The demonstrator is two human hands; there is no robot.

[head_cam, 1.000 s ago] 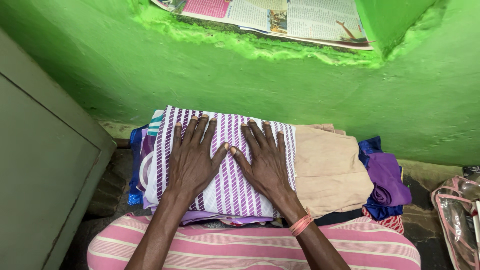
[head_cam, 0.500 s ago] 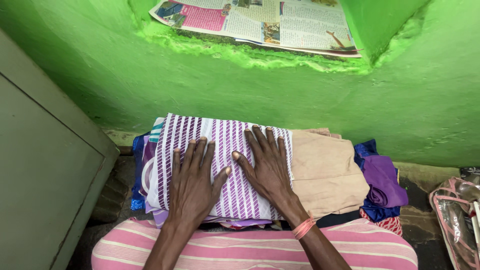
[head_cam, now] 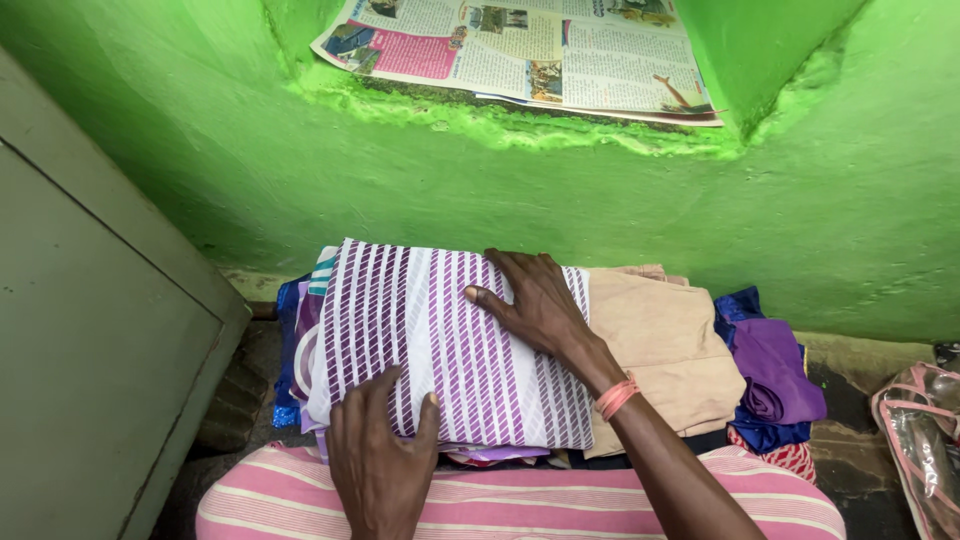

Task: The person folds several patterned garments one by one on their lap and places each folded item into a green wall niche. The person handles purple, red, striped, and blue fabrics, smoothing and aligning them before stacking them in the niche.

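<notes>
Now both the left hand [head_cam: 380, 460] and right hand [head_cam: 535, 300] press flat on the striped cloth [head_cam: 440, 340].

Folded purple-striped cloth [head_cam: 440, 345] (atop pile)

Beige folded cloth [head_cam: 665, 345] lies flat, just right of the right hand and touching the stack there. Purple cloth [head_cam: 775, 365] sits beyond it, further right, bunched over blue fabric. Newspaper [head_cam: 540, 50] lies spread on a green ledge [head_cam: 520, 125], well above both hands. Grey cabinet [head_cam: 90, 330] stands left of the left hand. Clear pink-trimmed bag [head_cam: 920, 430] lies at far right, partly cut off.
</notes>
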